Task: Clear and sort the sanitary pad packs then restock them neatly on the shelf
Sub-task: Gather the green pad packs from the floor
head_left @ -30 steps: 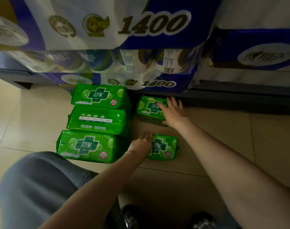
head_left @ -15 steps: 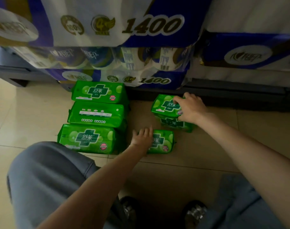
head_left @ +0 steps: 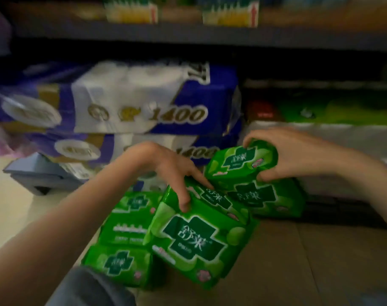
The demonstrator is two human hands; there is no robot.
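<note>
Fingers (head_left: 184, 202) of the left hand (head_left: 166, 168) are being curled over two glossy green pad packs (head_left: 197, 239), a small one upon a large. Two more soft packs (head_left: 245, 164) are being pinched by the right hand (head_left: 283, 155), above the tiled floor (head_left: 298, 261). Other packs (head_left: 119, 263) are lying below, beside plastic-wrapped tissue bundles (head_left: 126, 102).

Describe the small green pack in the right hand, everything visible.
The small green pack is a soft, glossy plastic-wrapped packet, bright green with a dark green cross logo bearing white characters and a small pink mark near its right side. The right hand grips it, fingers curled over its top edge, thumb underneath. It is tilted, printed face toward the camera, raised directly above another green pack; whether they touch is unclear. The frame is motion-blurred, so the fine print is unreadable.
</note>
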